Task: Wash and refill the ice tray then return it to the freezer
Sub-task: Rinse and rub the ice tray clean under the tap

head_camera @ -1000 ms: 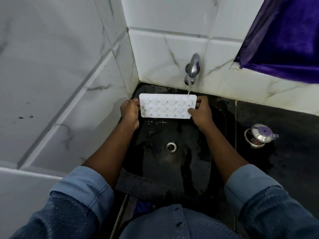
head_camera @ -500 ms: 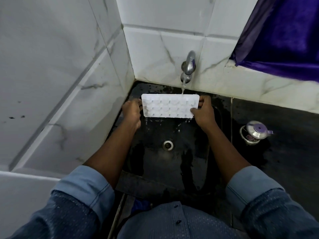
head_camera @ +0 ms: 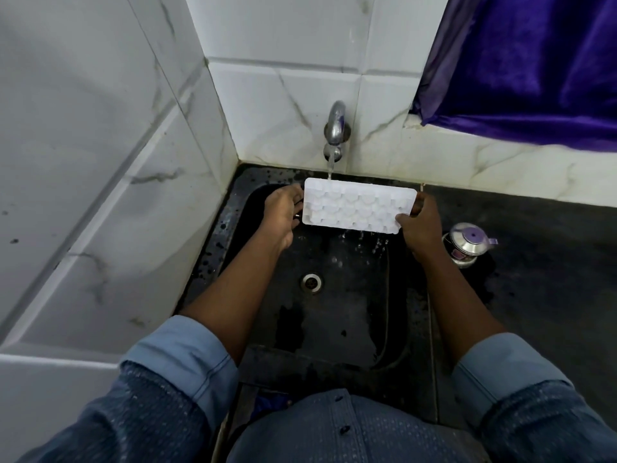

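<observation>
White marble-veined tiles (head_camera: 100,162) form the walls at the corner behind and left of the sink (head_camera: 350,312). No brand, label or legible writing is visible on any item.

Purple cloth (head_camera: 527,61) hangs above and to the right of the sink, its lower edge lying on the tiled ledge.

Sink: black, wet, set into a black counter (head_camera: 541,262) that extends to its right. Droplets show on the basin floor and on the rim at its left.

Sleeves (head_camera: 180,369): blue denim, rolled back below the elbow, at the near side of the sink.

Tray (head_camera: 359,210): white, many small cells, held level over the far half of the sink, above the basin floor. Water from the tap (head_camera: 335,127), mounted on the wall behind the sink, lands on the tray's far edge near its left end. Water drips from the tray's near edge into the sink.

Left hand (head_camera: 282,213): fingers curled around the tray's left end. Right hand (head_camera: 422,225): thumb on the top face at the near right corner, fingers wrapped behind the right end.

Steel pot (head_camera: 465,243), with a purple knob on its lid, stands on the counter just right of the sink.

Drain (head_camera: 312,282): round metal ring in the sink floor, below the tray.
</observation>
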Demonstrator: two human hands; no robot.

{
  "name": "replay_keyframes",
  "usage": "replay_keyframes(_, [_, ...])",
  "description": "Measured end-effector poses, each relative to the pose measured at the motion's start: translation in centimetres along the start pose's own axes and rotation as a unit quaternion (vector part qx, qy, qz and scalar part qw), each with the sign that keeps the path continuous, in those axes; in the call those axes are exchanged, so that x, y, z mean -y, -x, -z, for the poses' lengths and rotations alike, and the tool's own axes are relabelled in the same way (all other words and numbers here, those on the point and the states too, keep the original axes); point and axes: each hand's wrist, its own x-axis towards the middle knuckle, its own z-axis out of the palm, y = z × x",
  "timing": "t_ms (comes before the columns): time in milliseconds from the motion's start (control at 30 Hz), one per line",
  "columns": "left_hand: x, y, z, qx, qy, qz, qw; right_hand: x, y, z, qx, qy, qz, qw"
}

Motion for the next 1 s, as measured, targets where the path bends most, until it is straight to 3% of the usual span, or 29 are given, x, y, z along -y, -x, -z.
replay_keyframes(333, [-0.1, 1.4, 2.1, -0.001, 0.009, -0.003, 1.0, 1.2, 1.2, -1.0, 0.029, 0.002, 0.028, 0.999])
replay_keyframes(767, [-0.7, 3.6, 6.7, -0.067, 0.082, -0.014, 0.994, 5.7, 3.7, -4.5, 0.173, 0.005, 0.046, 0.984])
replay_keyframes(1000, [-1.0, 5.0, 7.8, -0.109, 0.161, -0.032, 0.981, 7.3, 5.5, -5.2, 0.154, -0.107, -0.005, 0.982])
